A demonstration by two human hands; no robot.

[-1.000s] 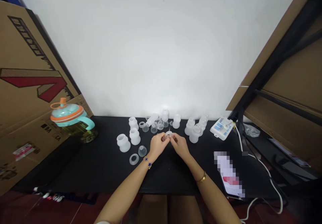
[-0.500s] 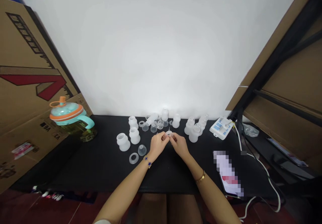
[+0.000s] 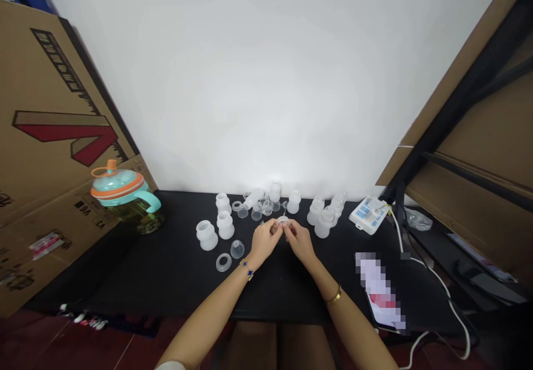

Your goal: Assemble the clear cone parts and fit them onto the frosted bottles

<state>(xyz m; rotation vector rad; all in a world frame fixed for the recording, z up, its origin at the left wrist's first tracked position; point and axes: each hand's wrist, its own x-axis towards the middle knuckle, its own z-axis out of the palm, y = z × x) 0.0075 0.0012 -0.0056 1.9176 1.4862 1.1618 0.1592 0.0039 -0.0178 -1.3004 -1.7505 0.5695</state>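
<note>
Near the middle of the black table, my left hand point(image 3: 265, 241) and my right hand point(image 3: 300, 240) meet at a small white ring with a clear nipple point(image 3: 283, 220). The fingers of both hands are pinched on its near edge. Left of my left hand lie a clear dome cap point(image 3: 237, 249) and a white ring point(image 3: 224, 262). Several open white bottles point(image 3: 207, 236) stand beyond them. Behind my hands are several clear caps point(image 3: 257, 211). To the right stand white bottles with clear tops point(image 3: 325, 222).
A teal and orange jug point(image 3: 127, 198) stands at the left by cardboard boxes point(image 3: 54, 153). On the right are a white power strip point(image 3: 368, 214), a phone point(image 3: 381, 292) and a white cable point(image 3: 447, 292). A white wall point(image 3: 258, 81) rises behind the black table point(image 3: 166, 270).
The whole view has shifted slightly, so things appear a little further right. Both hands still hold the ring, and the nipple in it leans slightly differently.
</note>
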